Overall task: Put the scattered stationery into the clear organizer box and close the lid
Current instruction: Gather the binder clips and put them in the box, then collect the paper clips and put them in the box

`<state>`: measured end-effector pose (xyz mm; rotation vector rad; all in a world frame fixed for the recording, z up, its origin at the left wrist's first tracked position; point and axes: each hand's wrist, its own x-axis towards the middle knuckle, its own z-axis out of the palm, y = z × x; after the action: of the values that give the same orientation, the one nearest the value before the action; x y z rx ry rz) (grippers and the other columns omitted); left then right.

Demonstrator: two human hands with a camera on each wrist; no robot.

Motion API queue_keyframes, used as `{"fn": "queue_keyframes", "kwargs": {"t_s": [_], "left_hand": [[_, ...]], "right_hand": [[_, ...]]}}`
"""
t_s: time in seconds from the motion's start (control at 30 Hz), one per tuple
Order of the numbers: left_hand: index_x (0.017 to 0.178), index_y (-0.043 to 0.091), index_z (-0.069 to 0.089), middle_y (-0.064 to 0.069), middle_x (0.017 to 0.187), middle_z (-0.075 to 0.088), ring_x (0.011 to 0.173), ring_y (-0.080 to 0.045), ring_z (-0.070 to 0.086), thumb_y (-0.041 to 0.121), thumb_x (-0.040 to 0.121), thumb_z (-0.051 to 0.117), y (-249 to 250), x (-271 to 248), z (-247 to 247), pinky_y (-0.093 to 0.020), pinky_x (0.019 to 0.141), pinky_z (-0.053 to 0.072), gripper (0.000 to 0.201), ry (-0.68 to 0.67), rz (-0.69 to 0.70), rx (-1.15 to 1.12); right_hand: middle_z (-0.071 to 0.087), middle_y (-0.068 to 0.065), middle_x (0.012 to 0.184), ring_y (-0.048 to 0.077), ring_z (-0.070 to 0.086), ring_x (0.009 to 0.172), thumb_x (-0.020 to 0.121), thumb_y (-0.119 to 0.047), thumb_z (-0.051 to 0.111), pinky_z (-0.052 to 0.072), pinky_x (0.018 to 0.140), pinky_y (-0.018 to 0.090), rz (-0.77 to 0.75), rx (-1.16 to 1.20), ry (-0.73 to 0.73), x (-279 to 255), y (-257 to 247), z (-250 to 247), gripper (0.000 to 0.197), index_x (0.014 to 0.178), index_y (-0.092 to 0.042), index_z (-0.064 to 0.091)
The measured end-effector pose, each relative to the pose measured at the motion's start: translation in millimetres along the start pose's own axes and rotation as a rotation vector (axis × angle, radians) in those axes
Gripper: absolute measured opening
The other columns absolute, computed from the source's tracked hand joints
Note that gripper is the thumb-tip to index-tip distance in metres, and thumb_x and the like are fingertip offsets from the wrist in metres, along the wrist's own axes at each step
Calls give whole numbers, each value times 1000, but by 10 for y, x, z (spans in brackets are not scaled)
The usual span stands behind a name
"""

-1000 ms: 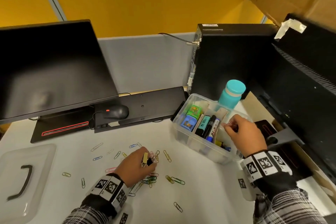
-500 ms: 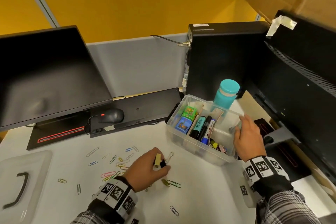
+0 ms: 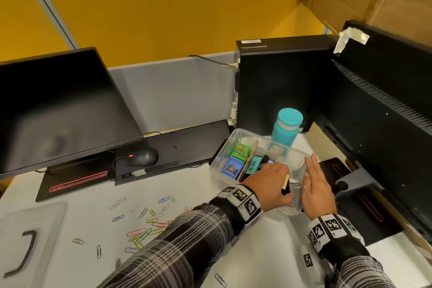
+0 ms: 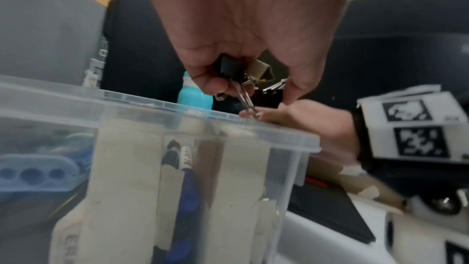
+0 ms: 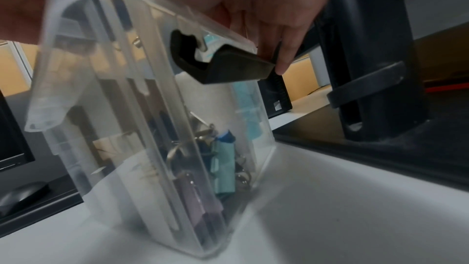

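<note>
binder clips [image 4: 232, 69] — above box rim [image 4: 157, 105]

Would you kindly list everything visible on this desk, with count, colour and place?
organizer box: one, clear, right of centre, open.
binder clips: two, black and yellow, held above the box.
stamp boxes: two, green and blue, box's left compartment.
markers: several, teal and dark, middle compartment.
paper clips: many, mixed colours, scattered on the desk.
lid: one, clear with dark handle, far left.
bottle: one, teal, behind the box.
mouse: one, black, on the keyboard.
monitor: one, black, left.
left hand: pinches the clips.
right hand: fingers straight, against the box's right end.
</note>
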<state>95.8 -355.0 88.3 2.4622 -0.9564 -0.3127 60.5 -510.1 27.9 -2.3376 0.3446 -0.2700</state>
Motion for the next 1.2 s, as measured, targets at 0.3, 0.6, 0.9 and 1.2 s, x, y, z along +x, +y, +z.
{"fn": "queue_keyframes", "kwargs": {"t_s": [0.3,0.6,0.9,1.2], "left_hand": [[124,3,49,-18,119,53,109,-33,50,30,97,41,-3,114,267,-43,93,38,39,-129,108,359],[121,0,50,-17,116,51,98,-35,57,5,88,51,78,13,218,-43,77,49,33,-232,149,333],[131,18,45,-1,132,48,118,-20,43,24,94,43,-568,-932,-132,-34,99,39,38,157,-16,209],[127,28,47,8,110,51,89,-9,54,44,92,50,-1726,-2503,-308,-22,79,45,39,-22,-633,76]], "right_hand": [[11,-12,158,17,36,134,101,-21,28,35,95,30,19,-17,-8,-25,-47,-24,47,148,-22,25],[12,-11,158,21,40,131,101,-21,28,38,95,32,24,-37,-15,-50,-107,-42,47,148,-22,25],[22,10,155,38,42,127,95,-19,41,42,100,54,-12,-447,-54,-40,-177,-108,48,141,-10,36],[61,1,99,22,56,90,88,-19,46,53,75,36,-732,-246,-92,-520,-1017,276,21,100,-15,63]]}}
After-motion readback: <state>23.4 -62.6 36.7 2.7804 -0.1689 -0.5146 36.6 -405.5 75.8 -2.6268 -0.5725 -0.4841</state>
